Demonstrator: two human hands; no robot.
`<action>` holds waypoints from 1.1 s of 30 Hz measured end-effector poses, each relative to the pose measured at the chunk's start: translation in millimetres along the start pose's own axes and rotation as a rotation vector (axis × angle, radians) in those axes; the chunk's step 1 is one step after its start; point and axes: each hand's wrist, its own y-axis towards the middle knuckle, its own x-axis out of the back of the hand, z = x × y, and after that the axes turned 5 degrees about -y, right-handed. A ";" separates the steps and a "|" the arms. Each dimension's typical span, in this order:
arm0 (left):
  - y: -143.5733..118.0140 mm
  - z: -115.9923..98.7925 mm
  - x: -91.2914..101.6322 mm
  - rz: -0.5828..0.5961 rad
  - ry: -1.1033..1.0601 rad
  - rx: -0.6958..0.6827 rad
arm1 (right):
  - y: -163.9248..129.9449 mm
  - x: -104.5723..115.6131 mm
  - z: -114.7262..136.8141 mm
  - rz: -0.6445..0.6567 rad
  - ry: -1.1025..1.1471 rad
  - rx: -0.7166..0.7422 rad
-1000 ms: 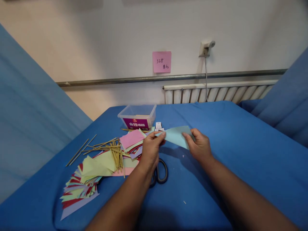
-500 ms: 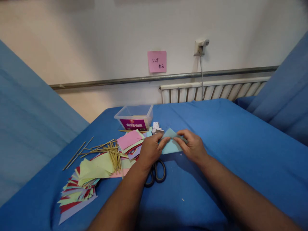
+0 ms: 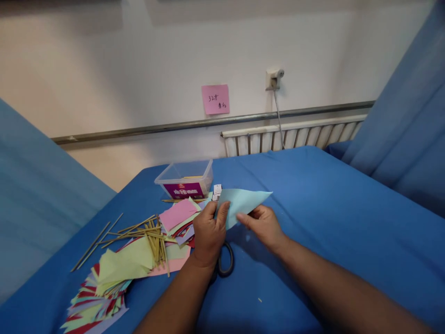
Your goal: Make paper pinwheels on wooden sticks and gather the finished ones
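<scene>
A light blue paper sheet [image 3: 243, 202], folded into a triangle shape, is held above the blue tablecloth [image 3: 313, 222]. My left hand [image 3: 208, 234] pinches its left edge, thumb on top. My right hand [image 3: 262, 225] grips its lower edge from underneath. Black-handled scissors [image 3: 225, 262] lie on the cloth just below my left hand, mostly hidden by the wrist.
Left of my hands lie coloured paper squares [image 3: 175, 215], thin bamboo sticks [image 3: 153, 232] and a fan of cut paper triangles [image 3: 100, 287]. A clear plastic box [image 3: 186, 181] stands behind them. A pink note [image 3: 215, 99], a radiator [image 3: 292, 137] and a wall socket [image 3: 273, 78] are on the far wall.
The blue paper has opened from a small folded triangle into a larger one, raised and pointing right. Both hands shifted slightly left and down in view as the camera moved.
</scene>
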 end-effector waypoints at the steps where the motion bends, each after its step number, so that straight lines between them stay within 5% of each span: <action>1: 0.9 0.7 0.7 -0.001 0.013 -0.002 | 2.7 6.2 2.0 -0.037 -0.015 0.003; 11: 6.8 4.9 7.3 -0.042 0.070 -0.014 | 20.6 36.8 12.0 -0.259 -0.005 0.185; 18: 10.2 10.7 6.9 -0.090 0.096 0.020 | 25.3 40.2 18.0 -0.482 0.244 0.131; 21: 10.8 12.6 4.1 -0.088 0.096 0.051 | 19.1 27.4 10.1 -0.365 0.276 0.021; 24: 8.0 11.1 -1.4 -0.046 0.077 0.062 | 6.9 3.0 -5.1 0.000 0.131 -0.133; 26: 5.2 9.2 -4.9 -0.007 0.071 0.049 | 0.3 -10.3 -12.5 0.126 0.051 -0.156; 33: 5.2 9.4 -4.4 0.047 0.091 0.034 | 8.3 8.3 -5.2 -0.082 0.063 -0.074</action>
